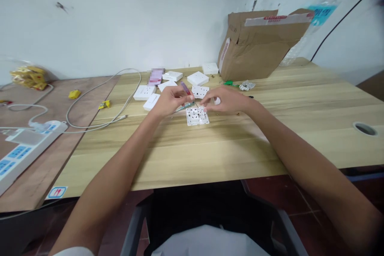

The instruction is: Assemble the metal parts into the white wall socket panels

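Socket plate [194, 118], lying on the tabletop [192, 156] between its front and back edges, well clear of both. Left hand [170, 101]: closed around a screwdriver [185, 87], the shaft slanting down toward the plate's back edge. Right hand [225, 98]: fingers bent at the plate's back right corner — whether they grasp anything cannot be told. Near the tabletop's back edge: white boxes [198, 78] and, farther right, a cardboard carton [258, 50].

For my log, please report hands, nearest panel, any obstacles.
Left hand holds screwdriver. Nearest panel flat, right hand at far edge. Other panels behind it.
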A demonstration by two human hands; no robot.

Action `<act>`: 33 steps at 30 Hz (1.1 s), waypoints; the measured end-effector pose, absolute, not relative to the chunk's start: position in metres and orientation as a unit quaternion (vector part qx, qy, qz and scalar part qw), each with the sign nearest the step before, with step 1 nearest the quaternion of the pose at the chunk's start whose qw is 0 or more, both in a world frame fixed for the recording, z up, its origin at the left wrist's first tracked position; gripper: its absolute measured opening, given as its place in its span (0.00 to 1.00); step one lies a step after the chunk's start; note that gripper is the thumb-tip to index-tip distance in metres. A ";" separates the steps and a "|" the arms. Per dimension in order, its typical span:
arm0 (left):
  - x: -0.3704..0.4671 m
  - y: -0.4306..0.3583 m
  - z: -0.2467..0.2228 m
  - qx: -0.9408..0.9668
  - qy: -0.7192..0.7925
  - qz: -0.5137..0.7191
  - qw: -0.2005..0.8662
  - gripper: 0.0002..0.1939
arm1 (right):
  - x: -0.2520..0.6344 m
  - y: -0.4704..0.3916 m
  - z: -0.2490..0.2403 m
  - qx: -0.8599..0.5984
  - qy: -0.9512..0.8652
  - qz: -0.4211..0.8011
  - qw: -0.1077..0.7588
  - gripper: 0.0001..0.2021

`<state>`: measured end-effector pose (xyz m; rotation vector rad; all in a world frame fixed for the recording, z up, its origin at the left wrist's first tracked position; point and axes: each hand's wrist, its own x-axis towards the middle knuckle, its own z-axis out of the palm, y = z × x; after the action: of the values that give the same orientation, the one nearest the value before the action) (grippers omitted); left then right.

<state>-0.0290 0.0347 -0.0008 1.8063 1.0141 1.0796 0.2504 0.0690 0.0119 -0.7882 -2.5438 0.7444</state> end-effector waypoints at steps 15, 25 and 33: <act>-0.021 0.037 -0.004 0.795 0.398 0.357 0.288 0.12 | 0.244 0.072 -0.004 -0.258 -0.905 0.298 0.160 0.14; -0.018 0.036 -0.009 0.778 0.399 0.368 0.315 0.12 | 0.229 0.069 -0.015 -0.300 -0.860 0.342 0.232 0.13; -0.023 0.026 0.010 0.756 0.329 0.425 0.374 0.21 | 0.218 0.063 -0.025 -0.295 -0.835 0.366 0.284 0.10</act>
<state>-0.0231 0.0257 0.0096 1.9350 0.8422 1.0893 0.2179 0.0633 -0.0247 -0.7906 -2.2357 0.9806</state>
